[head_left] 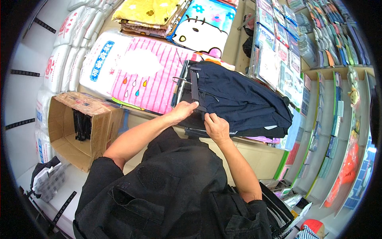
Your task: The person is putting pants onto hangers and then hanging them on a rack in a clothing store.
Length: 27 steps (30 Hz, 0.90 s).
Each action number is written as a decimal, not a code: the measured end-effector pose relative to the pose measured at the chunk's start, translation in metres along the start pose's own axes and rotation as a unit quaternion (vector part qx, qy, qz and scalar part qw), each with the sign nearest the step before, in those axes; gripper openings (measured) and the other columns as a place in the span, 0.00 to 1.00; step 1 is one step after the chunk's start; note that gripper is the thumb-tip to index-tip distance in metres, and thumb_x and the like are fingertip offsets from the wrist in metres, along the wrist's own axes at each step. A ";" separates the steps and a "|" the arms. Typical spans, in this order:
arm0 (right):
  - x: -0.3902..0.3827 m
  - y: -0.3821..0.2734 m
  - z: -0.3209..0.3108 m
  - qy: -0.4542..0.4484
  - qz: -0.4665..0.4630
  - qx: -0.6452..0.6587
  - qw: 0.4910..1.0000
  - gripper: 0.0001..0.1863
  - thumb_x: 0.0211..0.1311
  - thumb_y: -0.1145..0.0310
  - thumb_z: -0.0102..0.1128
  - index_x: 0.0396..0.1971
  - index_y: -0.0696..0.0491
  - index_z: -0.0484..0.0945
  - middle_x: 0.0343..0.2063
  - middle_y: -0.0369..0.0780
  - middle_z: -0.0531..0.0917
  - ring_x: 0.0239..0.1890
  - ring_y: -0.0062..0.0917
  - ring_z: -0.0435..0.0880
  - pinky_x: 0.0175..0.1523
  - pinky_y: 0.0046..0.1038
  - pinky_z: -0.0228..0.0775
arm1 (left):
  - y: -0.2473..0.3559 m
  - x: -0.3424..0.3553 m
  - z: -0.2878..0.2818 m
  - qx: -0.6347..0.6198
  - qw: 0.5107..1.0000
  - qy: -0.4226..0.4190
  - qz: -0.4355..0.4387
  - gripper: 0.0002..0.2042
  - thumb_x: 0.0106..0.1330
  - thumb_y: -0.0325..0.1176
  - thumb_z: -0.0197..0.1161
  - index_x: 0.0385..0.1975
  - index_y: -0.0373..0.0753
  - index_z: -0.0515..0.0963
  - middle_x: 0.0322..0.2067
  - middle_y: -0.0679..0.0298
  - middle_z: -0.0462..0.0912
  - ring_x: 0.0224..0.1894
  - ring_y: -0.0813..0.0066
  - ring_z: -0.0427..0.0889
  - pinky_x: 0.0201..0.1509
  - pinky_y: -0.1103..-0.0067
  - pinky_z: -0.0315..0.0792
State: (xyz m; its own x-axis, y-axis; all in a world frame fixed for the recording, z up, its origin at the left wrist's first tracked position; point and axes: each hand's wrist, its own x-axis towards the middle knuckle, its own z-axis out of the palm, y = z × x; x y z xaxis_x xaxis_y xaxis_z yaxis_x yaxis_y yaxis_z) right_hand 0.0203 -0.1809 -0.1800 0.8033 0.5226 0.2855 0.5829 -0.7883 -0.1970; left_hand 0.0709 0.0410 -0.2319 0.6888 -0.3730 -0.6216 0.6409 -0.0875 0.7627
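Note:
A pair of dark navy trousers (242, 99) lies across a pile of folded goods, its waistband towards the left. Along that waistband runs a black clip hanger (194, 86), its metal hook pointing left. My left hand (184, 111) pinches the hanger's near end, by the clip there. Just to the right, my right hand (217, 126) is closed on the near edge of the trousers by the waistband corner. A drawstring shows at the middle of the waist. Whether the near clip bites the cloth is hidden by my fingers.
Beside the trousers lies a pink striped blanket (153, 79), with a yellow blanket (149, 12) and a blue cartoon blanket (205, 26) farther back. An open cardboard box (105, 131) holding black hangers stands at left. Shelves (318, 131) of packaged goods line the right.

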 end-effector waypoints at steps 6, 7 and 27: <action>0.003 -0.001 -0.001 -0.009 -0.034 -0.009 0.999 0.16 0.57 0.69 0.71 0.45 0.51 0.81 0.30 0.35 0.76 0.26 0.26 0.82 0.32 0.30 0.75 | 0.005 -0.002 0.008 0.002 1.000 0.013 -0.006 0.32 0.75 0.61 0.61 0.13 0.43 0.73 0.15 0.73 0.68 0.19 0.82 0.62 0.24 0.73 0.53; 0.003 -0.002 -0.003 -0.008 -0.034 -0.009 0.999 0.16 0.57 0.69 0.71 0.45 0.51 0.81 0.30 0.35 0.76 0.26 0.26 0.82 0.32 0.30 0.75 | 0.006 -0.002 0.007 0.002 1.000 0.013 -0.012 0.32 0.75 0.62 0.61 0.13 0.43 0.73 0.15 0.73 0.69 0.19 0.81 0.62 0.24 0.73 0.54; -0.069 0.060 -0.060 0.079 0.418 0.307 0.851 0.28 0.75 0.57 0.69 0.63 0.64 0.80 0.59 0.52 0.87 0.63 0.34 0.85 0.70 0.32 0.72 | 0.012 0.005 0.015 0.361 0.878 0.144 0.280 0.14 0.69 0.35 0.70 0.49 0.37 0.78 0.42 0.54 0.81 0.47 0.56 0.83 0.53 0.63 0.77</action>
State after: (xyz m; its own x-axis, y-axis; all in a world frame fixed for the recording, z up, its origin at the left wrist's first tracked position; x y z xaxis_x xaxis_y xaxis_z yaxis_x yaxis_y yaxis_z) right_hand -0.0074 -0.2833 -0.1555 0.9708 -0.2254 -0.0819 -0.1909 -0.5196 -0.8328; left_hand 0.0768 0.0247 -0.2236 0.9507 -0.3056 -0.0524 -0.1372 -0.5661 0.8128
